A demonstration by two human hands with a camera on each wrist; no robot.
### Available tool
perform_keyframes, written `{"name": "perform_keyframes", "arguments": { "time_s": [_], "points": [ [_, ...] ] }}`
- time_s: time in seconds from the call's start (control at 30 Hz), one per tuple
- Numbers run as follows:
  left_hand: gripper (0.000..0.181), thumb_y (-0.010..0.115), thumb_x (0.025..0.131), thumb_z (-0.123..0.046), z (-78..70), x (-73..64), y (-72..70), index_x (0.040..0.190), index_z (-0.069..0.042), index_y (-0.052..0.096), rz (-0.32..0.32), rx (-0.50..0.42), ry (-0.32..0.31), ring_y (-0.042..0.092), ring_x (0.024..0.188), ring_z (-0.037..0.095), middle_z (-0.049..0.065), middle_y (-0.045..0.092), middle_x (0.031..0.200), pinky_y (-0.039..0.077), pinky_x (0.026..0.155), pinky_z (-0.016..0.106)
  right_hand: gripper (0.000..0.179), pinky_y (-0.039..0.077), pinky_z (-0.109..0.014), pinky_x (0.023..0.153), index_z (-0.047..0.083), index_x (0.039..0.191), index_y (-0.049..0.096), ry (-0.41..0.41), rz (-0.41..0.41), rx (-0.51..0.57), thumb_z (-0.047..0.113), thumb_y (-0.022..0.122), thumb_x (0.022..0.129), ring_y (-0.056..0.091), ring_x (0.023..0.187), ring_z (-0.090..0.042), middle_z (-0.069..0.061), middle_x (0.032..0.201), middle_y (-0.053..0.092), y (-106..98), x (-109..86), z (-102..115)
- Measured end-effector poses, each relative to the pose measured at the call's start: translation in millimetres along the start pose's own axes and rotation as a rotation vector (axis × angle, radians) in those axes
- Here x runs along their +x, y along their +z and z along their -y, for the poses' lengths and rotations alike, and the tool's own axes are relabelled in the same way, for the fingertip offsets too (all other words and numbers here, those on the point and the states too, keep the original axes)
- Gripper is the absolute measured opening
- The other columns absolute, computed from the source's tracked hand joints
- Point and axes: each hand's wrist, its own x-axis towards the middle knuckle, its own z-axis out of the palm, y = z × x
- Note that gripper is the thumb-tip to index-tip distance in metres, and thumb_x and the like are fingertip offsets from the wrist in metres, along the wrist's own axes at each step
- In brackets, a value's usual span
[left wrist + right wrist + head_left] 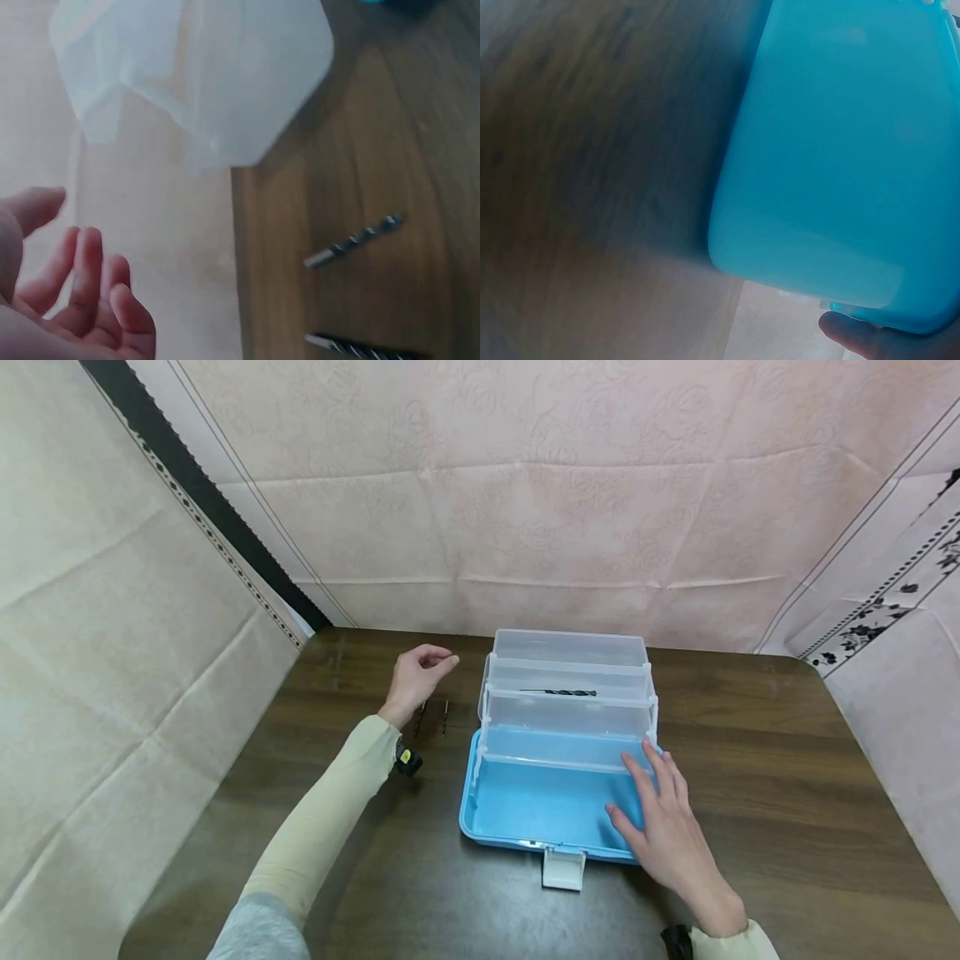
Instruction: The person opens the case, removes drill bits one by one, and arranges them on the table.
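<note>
A blue toolbox [543, 806] stands open on the table, its clear stepped trays [566, 747] raised at the back. A dark drill bit [570, 692] lies in one tray. My left hand [420, 681] hovers left of the trays, fingers loosely bent and holding nothing. Just below that hand, two more drill bits lie on the table: one [352, 241] lies apart from the other [364, 348] in the left wrist view. My right hand [663, 827] is at the toolbox's right side with fingers spread. In the right wrist view a fingertip [847, 330] shows by the blue wall [840, 165].
The brown wooden table [765, 793] extends to both sides of the toolbox. A white latch [563, 869] hangs from the toolbox's front edge. Pale patterned cloth [540, 527] hangs behind the table, with more cloth on the left and right.
</note>
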Motion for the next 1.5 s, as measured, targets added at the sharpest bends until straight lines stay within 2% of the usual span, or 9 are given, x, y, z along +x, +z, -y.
{"name": "perform_keyframes", "arguments": {
  "time_s": [0.13, 0.27, 0.57, 0.77, 0.97, 1.2, 1.33, 1.4, 1.5],
  "points": [
    [0.035, 0.067, 0.083, -0.041, -14.0, -4.4, 4.0, 0.106, -0.015, 0.066, 0.043, -0.046, 0.079, 0.054, 0.089, 0.018, 0.001, 0.061, 0.097, 0.045, 0.074, 0.033, 0.073, 0.037, -0.066, 0.082, 0.011, 0.141, 0.036, 0.003, 0.001, 0.006, 0.027, 0.072, 0.08, 0.014, 0.133, -0.042, -0.013, 0.151, 0.015, 0.0, -0.3, 0.4],
    [0.031, 0.068, 0.084, -0.035, -28.1, -9.2, 8.2, 0.108, -0.014, 0.066, 0.089, -0.064, 0.142, 0.055, 0.087, 0.018, 0.001, 0.062, 0.096, 0.045, 0.073, 0.033, 0.073, 0.036, -0.067, 0.082, 0.011, 0.141, 0.036, 0.006, 0.004, 0.008, 0.027, 0.072, 0.08, 0.014, 0.133, -0.042, -0.014, 0.151, 0.015, 0.1, -0.7, 0.5],
    [0.019, 0.071, 0.083, -0.021, -49.7, -10.6, 22.2, 0.097, -0.008, 0.069, 0.163, -0.056, 0.242, 0.055, 0.077, 0.02, 0.003, 0.065, 0.09, 0.046, 0.066, 0.03, 0.073, 0.036, -0.067, 0.082, 0.012, 0.141, 0.035, 0.013, 0.017, 0.006, 0.027, 0.072, 0.08, 0.014, 0.133, -0.043, -0.013, 0.152, 0.014, -0.5, 0.1, 0.5],
    [0.018, 0.072, 0.083, -0.021, -54.9, -9.3, 33.6, 0.098, -0.01, 0.069, 0.184, 0.053, 0.254, 0.053, 0.076, 0.017, -0.001, 0.064, 0.087, 0.046, 0.066, 0.029, 0.073, 0.036, -0.067, 0.081, 0.012, 0.142, 0.035, 0.014, 0.023, 0.008, 0.027, 0.072, 0.08, 0.013, 0.134, -0.042, -0.013, 0.152, 0.013, -1.1, -0.1, 1.2],
    [0.02, 0.07, 0.084, -0.023, -58.4, -6.9, 42.2, 0.1, -0.011, 0.069, 0.179, 0.164, 0.274, 0.05, 0.077, 0.016, -0.003, 0.063, 0.089, 0.044, 0.066, 0.028, 0.073, 0.037, -0.068, 0.079, 0.012, 0.142, 0.034, 0.016, 0.028, 0.01, 0.027, 0.072, 0.081, 0.013, 0.133, -0.042, -0.014, 0.152, 0.013, -1.6, -0.2, 1.9],
    [0.017, 0.069, 0.085, -0.023, -56.9, -4.8, 49.0, 0.097, -0.011, 0.069, 0.202, 0.215, 0.292, 0.051, 0.076, 0.016, -0.003, 0.063, 0.09, 0.046, 0.064, 0.027, 0.074, 0.036, -0.068, 0.08, 0.013, 0.142, 0.033, 0.029, 0.042, 0.001, 0.029, 0.071, 0.081, 0.012, 0.134, -0.042, -0.012, 0.152, 0.012, -1.8, -0.9, 1.8],
    [0.016, 0.071, 0.083, -0.026, -60.0, -5.1, 52.1, 0.094, -0.014, 0.071, 0.2, 0.27, 0.292, 0.048, 0.081, 0.016, -0.005, 0.062, 0.09, 0.043, 0.072, 0.03, 0.074, 0.036, -0.068, 0.081, 0.014, 0.143, 0.033, 0.035, 0.046, 0.002, 0.031, 0.071, 0.081, 0.011, 0.134, -0.041, -0.012, 0.152, 0.012, -1.4, -1.2, 1.3],
    [0.017, 0.073, 0.081, -0.027, -63.0, -5.4, 53.6, 0.093, -0.015, 0.072, 0.197, 0.307, 0.301, 0.047, 0.085, 0.015, -0.006, 0.063, 0.09, 0.037, 0.08, 0.033, 0.074, 0.036, -0.068, 0.081, 0.014, 0.143, 0.033, 0.035, 0.044, 0.002, 0.031, 0.071, 0.081, 0.012, 0.134, -0.041, -0.012, 0.152, 0.012, -1.1, -1.2, 1.3],
    [0.02, 0.075, 0.078, -0.03, -69.0, -6.3, 55.5, 0.093, -0.015, 0.073, 0.214, 0.347, 0.325, 0.047, 0.089, 0.016, -0.007, 0.063, 0.09, 0.028, 0.085, 0.039, 0.074, 0.036, -0.068, 0.082, 0.013, 0.142, 0.034, 0.027, 0.036, 0.004, 0.03, 0.071, 0.08, 0.012, 0.134, -0.042, -0.012, 0.152, 0.012, -0.4, -0.7, 0.8]
  ]
}}
